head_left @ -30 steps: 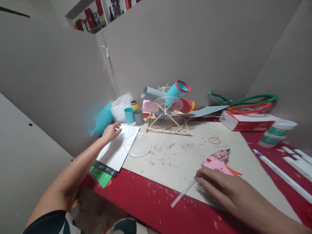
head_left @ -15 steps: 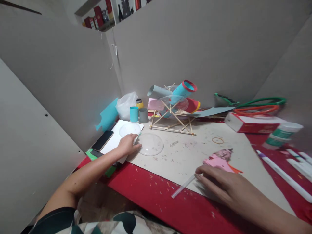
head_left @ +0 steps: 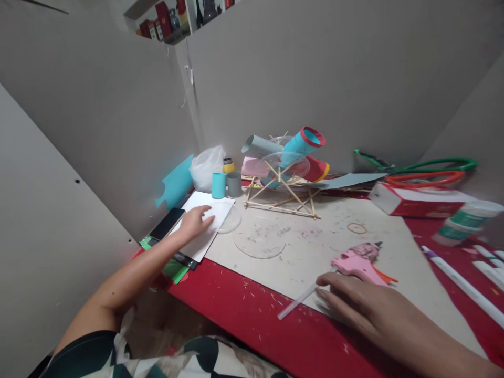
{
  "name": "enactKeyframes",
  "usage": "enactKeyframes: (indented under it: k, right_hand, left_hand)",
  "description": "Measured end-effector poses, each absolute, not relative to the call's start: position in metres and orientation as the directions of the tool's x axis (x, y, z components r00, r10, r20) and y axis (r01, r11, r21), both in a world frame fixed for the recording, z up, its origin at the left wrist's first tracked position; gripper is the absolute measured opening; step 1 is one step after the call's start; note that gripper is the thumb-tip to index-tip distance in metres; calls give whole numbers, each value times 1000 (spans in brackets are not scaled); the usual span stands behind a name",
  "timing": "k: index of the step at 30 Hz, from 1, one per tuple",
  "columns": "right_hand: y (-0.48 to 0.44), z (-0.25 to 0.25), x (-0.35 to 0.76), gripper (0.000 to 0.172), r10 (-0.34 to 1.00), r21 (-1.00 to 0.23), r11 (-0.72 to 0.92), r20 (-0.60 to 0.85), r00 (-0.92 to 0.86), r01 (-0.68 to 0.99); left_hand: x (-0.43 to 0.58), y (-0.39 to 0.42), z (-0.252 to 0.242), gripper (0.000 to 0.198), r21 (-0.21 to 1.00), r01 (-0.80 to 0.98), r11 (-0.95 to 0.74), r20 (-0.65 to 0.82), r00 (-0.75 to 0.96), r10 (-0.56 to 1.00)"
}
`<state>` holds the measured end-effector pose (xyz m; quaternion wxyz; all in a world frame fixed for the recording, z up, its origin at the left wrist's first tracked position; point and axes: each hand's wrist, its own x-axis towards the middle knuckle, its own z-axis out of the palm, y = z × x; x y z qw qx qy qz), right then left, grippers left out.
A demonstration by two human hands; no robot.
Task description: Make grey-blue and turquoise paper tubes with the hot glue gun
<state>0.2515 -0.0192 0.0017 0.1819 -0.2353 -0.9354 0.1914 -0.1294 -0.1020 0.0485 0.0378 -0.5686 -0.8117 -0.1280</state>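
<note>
My left hand (head_left: 193,223) lies over a sheet of white paper (head_left: 192,249), its fingers apart and nothing in them. Just right of the paper, a small clear plastic disc (head_left: 232,220) sits against the sheet's edge. A larger clear disc (head_left: 260,240) lies flat on the grey board. With thumb and fingertips, my right hand (head_left: 354,302) grips a translucent glue stick (head_left: 296,303). The stick runs toward the back of a pink glue gun (head_left: 354,262), which lies beyond my fingers. A wheel model (head_left: 281,176) of sticks, discs and coloured paper tubes stands behind.
A phone (head_left: 167,224) lies left of the paper. Blue and grey paper cups (head_left: 219,186) stand near a plastic bag (head_left: 207,168). At right are a red-and-white box (head_left: 421,199), stacked tubs (head_left: 464,223) and white markers (head_left: 464,286). A rubber band (head_left: 357,228) lies on the board (head_left: 311,247).
My left hand has moved left, off the disc area and onto the paper. The small disc now shows at the paper's right edge, and the larger disc lies farther right. My right hand stays put.
</note>
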Motion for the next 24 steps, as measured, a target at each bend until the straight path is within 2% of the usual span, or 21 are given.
enactKeyframes:
  k: [4,8,13,21,24]
  right_hand:
    - [-19,1,252,33,510,-448,803,175,-842,393]
    - [-17,-3,251,31,515,-445,804,186,-837,396]
    - [-15,-4,252,29,501,-438,818,228,-835,372]
    - [-18,7,241,30,498,-506,796,233,-835,333]
    - [-33,22,229,25,444,-474,830,246,-862,293]
  left_hand:
    - [-181,-109,55,42,101,857,505,206,-515,832]
    - [-211,-128,59,52,28,799,601,188,-595,781]
    - [-222,-152,54,68,-20,768,640,142,-632,762]
    - [-219,-167,37,64,-8,766,643,135,-637,759]
    - [-219,-172,33,63,13,757,653,137,-648,749]
